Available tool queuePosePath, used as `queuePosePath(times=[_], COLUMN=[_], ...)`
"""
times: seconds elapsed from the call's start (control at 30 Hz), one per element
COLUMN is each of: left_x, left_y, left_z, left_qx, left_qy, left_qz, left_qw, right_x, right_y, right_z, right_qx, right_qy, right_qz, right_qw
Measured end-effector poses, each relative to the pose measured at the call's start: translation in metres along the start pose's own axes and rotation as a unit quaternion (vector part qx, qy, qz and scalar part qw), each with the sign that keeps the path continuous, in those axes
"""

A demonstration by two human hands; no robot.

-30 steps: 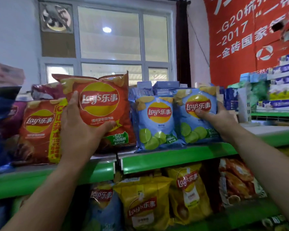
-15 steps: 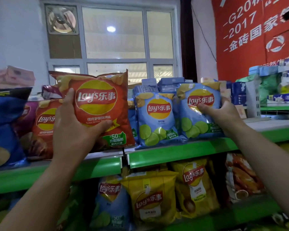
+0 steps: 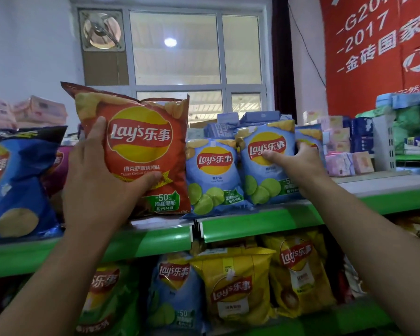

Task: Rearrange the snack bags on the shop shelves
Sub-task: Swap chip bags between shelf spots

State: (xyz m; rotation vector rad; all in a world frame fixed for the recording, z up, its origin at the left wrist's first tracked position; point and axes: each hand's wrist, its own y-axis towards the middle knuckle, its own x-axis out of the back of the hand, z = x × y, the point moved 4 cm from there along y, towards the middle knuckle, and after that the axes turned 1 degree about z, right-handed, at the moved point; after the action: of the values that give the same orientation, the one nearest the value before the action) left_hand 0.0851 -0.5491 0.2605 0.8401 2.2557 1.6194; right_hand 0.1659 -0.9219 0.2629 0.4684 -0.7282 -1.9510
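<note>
Head view: the left hand (image 3: 95,180) grips a big red Lay's bag (image 3: 141,151) by its left side, fingers up along the edge and thumb pressed across the front. The bag stands upright with a slight lean, its bottom edge down at the upper shelf (image 3: 252,224), a green-fronted board. Just beside it on the right stands a light-blue lime bag (image 3: 214,175), touching the red one. The right hand (image 3: 298,161) holds the next light-blue bag (image 3: 267,166), thumb on the logo and fingers curled round its right edge, in front of a third blue bag (image 3: 309,137) that is mostly hidden. At the far left of the same shelf leans a dark blue bag (image 3: 17,185).

The lower shelf carries more bags packed close: a green one (image 3: 104,292), a blue one (image 3: 175,287), and two yellow ones (image 3: 233,287) (image 3: 298,270). Behind the shelves are a window (image 3: 177,49) and a red banner (image 3: 378,44).
</note>
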Motion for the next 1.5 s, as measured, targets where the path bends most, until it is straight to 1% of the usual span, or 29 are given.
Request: queuePosePath(times=[0.13,0.27,0.3,0.33,0.37,0.4,0.43,0.47,0.5,0.53,0.6,0.63,0.7,0.73,0.83,0.93,1.03,1.1,1.17,1.23,1.27,1.3,1.33,1.37,1.4,1.43,1.5], left_x=[0.009,0.006,0.006,0.006,0.007,0.009,0.010,0.011,0.013,0.015,0.020,0.024,0.030,0.034,0.048,0.064,0.078,0.081,0.080,0.078,0.076,0.075,0.073,0.071,0.070,0.070,0.071], left_y=[0.003,0.002,0.001,0.000,0.000,-0.001,-0.001,0.000,0.001,0.002,0.005,0.006,0.008,0.010,0.010,0.006,-0.007,-0.016,-0.024,-0.030,-0.033,-0.036,-0.040,-0.045,-0.049,-0.054,-0.064], left_z=[-0.003,0.002,0.005,0.006,0.007,0.008,0.008,0.008,0.008,0.008,0.013,0.018,0.030,0.038,0.060,0.075,0.076,0.076,0.075,0.072,0.071,0.070,0.069,0.069,0.069,0.068,0.070], left_qx=[-0.024,-0.002,0.004,0.008,0.009,0.008,0.005,0.001,-0.006,-0.013,-0.019,-0.020,-0.019,-0.016,0.008,0.023,0.007,0.023,0.043,0.049,0.051,0.053,0.056,0.060,0.066,0.070,0.081], left_qy=[0.038,0.046,0.043,0.039,0.036,0.034,0.033,0.034,0.037,0.039,0.035,0.030,0.029,0.029,0.016,-0.016,-0.040,-0.045,-0.048,-0.069,-0.079,-0.087,-0.093,-0.099,-0.109,-0.125,-0.159], left_qz=[-0.012,0.013,0.015,0.015,0.014,0.012,0.010,0.007,0.004,0.001,-0.006,-0.007,-0.009,-0.012,-0.018,-0.025,-0.033,-0.021,0.004,0.027,0.034,0.040,0.046,0.052,0.058,0.065,0.084], left_qw=[0.999,0.999,0.999,0.999,0.999,0.999,0.999,0.999,0.999,0.999,0.999,0.999,0.999,0.999,1.000,0.999,0.999,0.999,0.998,0.996,0.995,0.994,0.993,0.992,0.990,0.988,0.980], right_x=[-0.018,-0.024,-0.023,-0.022,-0.020,-0.021,-0.026,-0.035,-0.047,-0.061,-0.088,-0.097,-0.107,-0.110,-0.116,-0.118,-0.116,-0.117,-0.122,-0.130,-0.137,-0.145,-0.156,-0.167,-0.179,-0.189,-0.204], right_y=[-0.001,-0.002,-0.003,-0.004,-0.009,-0.018,-0.031,-0.043,-0.055,-0.065,-0.079,-0.082,-0.082,-0.080,-0.074,-0.074,-0.079,-0.085,-0.096,-0.117,-0.128,-0.139,-0.151,-0.162,-0.172,-0.179,-0.189], right_z=[-0.018,-0.028,-0.025,-0.021,-0.012,0.000,0.013,0.023,0.031,0.034,0.029,0.022,0.009,0.006,0.005,0.005,0.007,0.012,0.022,0.038,0.045,0.052,0.059,0.065,0.068,0.070,0.068], right_qx=[-0.030,-0.040,-0.021,0.018,0.073,0.141,0.213,0.273,0.314,0.332,0.311,0.293,0.273,0.267,0.251,0.255,0.282,0.291,0.309,0.348,0.352,0.331,0.287,0.224,0.156,0.102,0.041], right_qy=[-0.036,-0.064,-0.102,-0.162,-0.231,-0.291,-0.324,-0.332,-0.336,-0.349,-0.420,-0.463,-0.529,-0.545,-0.564,-0.555,-0.536,-0.524,-0.465,-0.357,-0.293,-0.221,-0.154,-0.093,-0.039,0.001,0.045], right_qz=[0.017,0.008,-0.005,-0.034,-0.076,-0.119,-0.143,-0.138,-0.102,-0.043,0.085,0.125,0.147,0.144,0.135,0.132,0.108,0.102,0.087,0.061,0.066,0.101,0.154,0.211,0.263,0.295,0.319], right_qw=[0.999,0.997,0.995,0.986,0.967,0.939,0.911,0.892,0.882,0.875,0.848,0.827,0.790,0.781,0.775,0.781,0.788,0.794,0.825,0.865,0.886,0.912,0.933,0.947,0.951,0.950,0.946])
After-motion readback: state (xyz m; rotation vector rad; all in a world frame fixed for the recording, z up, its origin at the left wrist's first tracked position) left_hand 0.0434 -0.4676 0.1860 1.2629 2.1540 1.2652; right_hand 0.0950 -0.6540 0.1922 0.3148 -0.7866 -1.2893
